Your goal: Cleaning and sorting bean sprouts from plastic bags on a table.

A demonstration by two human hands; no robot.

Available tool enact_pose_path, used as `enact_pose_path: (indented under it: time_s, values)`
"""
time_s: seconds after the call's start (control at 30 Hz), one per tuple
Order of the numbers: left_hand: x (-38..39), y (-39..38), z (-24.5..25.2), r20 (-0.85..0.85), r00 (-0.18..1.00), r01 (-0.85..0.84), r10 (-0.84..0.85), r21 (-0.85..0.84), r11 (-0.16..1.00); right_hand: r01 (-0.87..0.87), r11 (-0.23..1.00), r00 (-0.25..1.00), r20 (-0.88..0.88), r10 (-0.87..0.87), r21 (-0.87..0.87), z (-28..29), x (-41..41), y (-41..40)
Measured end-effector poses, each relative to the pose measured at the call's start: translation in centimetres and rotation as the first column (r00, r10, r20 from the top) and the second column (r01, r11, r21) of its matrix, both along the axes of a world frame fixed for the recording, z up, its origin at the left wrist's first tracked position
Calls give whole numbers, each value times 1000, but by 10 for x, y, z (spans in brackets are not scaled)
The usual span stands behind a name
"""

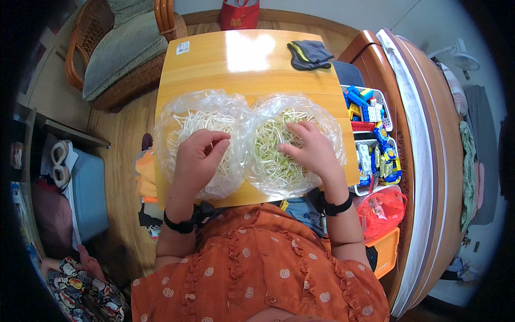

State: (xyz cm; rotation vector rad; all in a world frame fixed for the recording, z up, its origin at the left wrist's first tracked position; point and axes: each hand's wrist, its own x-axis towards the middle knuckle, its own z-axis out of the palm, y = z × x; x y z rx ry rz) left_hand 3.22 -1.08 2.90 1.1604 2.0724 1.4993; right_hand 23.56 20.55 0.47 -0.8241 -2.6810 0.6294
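Note:
Two clear plastic bags lie side by side on the wooden table, mouths spread wide. White bean sprouts (209,120) fill the left plastic bag (167,116). The right plastic bag (332,133) holds bean sprouts with greenish heads (277,165). Above the left bag is my left hand (201,157), thumb and forefinger brought together; whether something thin is pinched between them cannot be made out. My right hand (314,149) reaches over the greenish sprouts, its thumb and fingers apart at their surface.
A folded grey cloth (310,54) lies at the far right of the wooden table (201,72). Along the right side stand baskets with toy bricks (362,104) and small packets (382,161), plus a red plastic bag (382,209). A wicker armchair (120,60) is at far left; another person's leg (90,263) shows lower left.

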Motion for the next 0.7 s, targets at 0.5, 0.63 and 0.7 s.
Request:
enact_pose_path:
  time_s: [0.5, 0.63, 0.7]
  values:
    - [16, -1, 3, -19, 997, 74, -75, -22, 997, 233, 917, 947, -141, -290, -324, 10, 29, 4]
    - [24, 2, 3, 45, 995, 92, -91, -21, 996, 24, 922, 961, -244, -127, -386, 27, 33, -5]
    - [27, 3, 6, 52, 992, 121, -119, -33, 992, 57, 895, 959, -226, -172, -442, 22, 39, 0]
